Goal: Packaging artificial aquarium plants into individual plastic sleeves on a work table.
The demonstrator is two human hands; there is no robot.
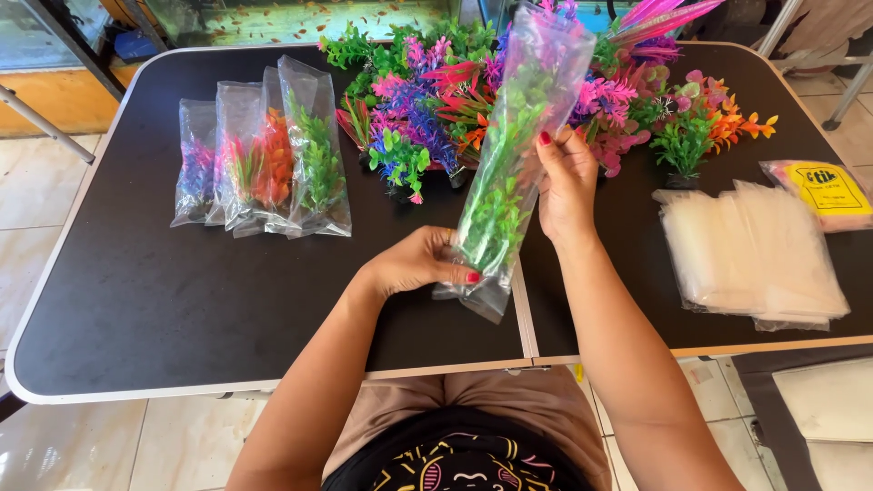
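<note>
Directly below the head camera, a seated person holds a clear plastic bag (509, 164) containing a green artificial plant, lifted above a black folding table (182, 309). The left hand (418, 262) pinches the bag's lower end, fingers closed around the plant's base, with red-painted nails showing. The right hand (566, 182) grips the bag around its middle from the right side, fingers wrapped behind it. The bag tilts from lower left to upper right, its open top reaching toward the far edge of the table.

On the table to the left lie several filled bags (264, 159), overlapping in a row, holding purple, red-orange and green plants. Beyond the hands sits a loose heap of unbagged plastic plants (427, 100) in green, pink, blue and purple, with an orange and green cluster (709, 123) further right. A stack of empty clear bags (750, 255) rests at the right side, and just past it lies a pink packet with a yellow label (823, 191).

As a judgement on doing this well: keeping the lower hand firm on the base while the upper hand smooths the plastic should settle the plant fully to the bottom without bending its leaves. Holding the bag clear of the heap avoids snagging other stems.
</note>
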